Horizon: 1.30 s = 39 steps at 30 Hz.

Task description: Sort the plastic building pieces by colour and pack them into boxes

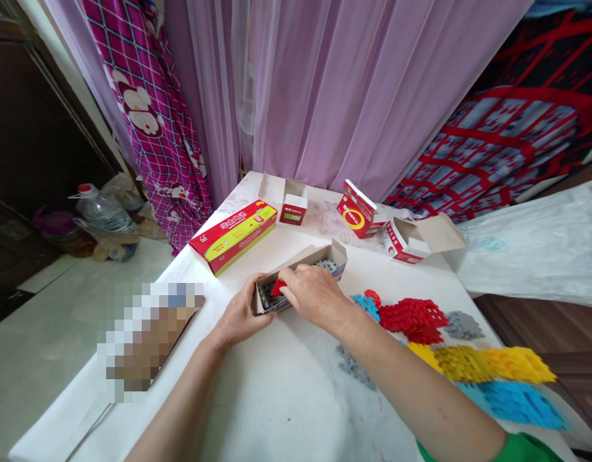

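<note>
"On the table [271, 385], what have you got hold of?"

"A red plastic piece [277, 287], pinched in my right grip [308, 290] at the left end of the open carton [340, 256]. My left grip [245, 309] is clamped around that same end. Whether the piece touches anything inside, I can't tell."

"How will they handle?"

"The piece looks light and stiff, maybe slick; I'd take its edge. The carton seems thin card, easily crushed, so I'd hold its corners gently."
</note>
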Tool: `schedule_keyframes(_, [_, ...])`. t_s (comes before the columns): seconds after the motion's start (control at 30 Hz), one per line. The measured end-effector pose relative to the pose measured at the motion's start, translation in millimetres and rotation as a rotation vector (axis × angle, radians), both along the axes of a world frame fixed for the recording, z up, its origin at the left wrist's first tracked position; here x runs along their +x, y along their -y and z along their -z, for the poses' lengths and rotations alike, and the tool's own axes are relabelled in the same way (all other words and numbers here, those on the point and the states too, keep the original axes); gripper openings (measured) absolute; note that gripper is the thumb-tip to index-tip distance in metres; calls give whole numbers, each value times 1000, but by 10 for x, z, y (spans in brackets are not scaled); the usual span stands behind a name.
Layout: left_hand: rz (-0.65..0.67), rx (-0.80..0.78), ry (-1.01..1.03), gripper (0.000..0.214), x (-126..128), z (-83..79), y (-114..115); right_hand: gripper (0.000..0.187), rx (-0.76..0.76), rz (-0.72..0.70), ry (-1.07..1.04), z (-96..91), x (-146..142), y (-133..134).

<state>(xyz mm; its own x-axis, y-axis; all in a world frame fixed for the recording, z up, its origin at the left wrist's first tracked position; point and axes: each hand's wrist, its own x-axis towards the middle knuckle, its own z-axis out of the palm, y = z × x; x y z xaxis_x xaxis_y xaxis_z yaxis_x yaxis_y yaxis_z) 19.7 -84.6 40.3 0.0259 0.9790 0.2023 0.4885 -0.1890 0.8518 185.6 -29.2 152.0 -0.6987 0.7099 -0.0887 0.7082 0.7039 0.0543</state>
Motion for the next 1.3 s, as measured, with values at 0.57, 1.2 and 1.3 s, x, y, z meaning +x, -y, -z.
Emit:
schedule_keyframes(0.57, [-12,29,-19,64,17,5,-4,28,30,-170,45,-67,-120,52])
schedule_keyframes(1.2, [10,-2,-11,67,15,-4,-6,25,-32,147,105,-92,262,-364])
schedule_keyframes(1.3, [6,9,-8,67,22,-3,-6,27,-36,100,78,-36,200,-366])
